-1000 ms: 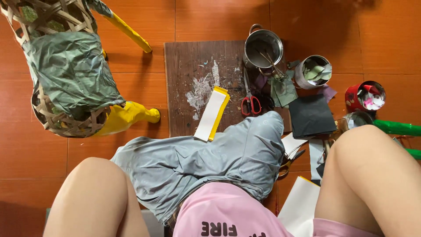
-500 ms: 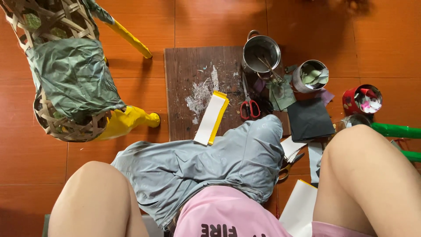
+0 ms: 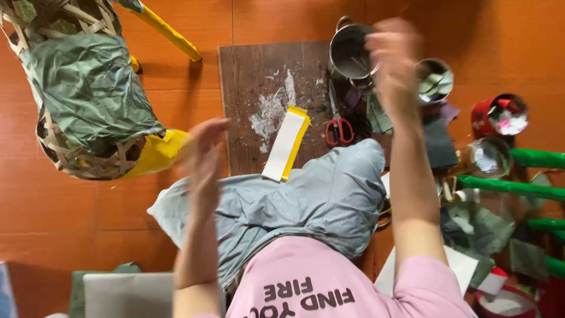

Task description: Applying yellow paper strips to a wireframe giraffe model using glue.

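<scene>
Two hands are up and empty, both blurred. Your right hand (image 3: 393, 56) hangs over the metal pot (image 3: 349, 54) at the far edge of the wooden board (image 3: 259, 88), fingers loosely spread, gripping nothing. Your left hand (image 3: 203, 156) floats, open-palmed, just right of the woven frame (image 3: 88, 100). Settle before reaching; the red-handled scissors (image 3: 339, 126) lie near the pot, and the yellow-edged strip (image 3: 286, 143) sits mid-board.

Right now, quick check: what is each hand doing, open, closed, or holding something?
Left hand: raised, open, fingers extended, holding nothing visible; motion-blurred.
Right hand: raised over the metal pot, too blurred to tell open or closed; nothing visibly held.
</scene>
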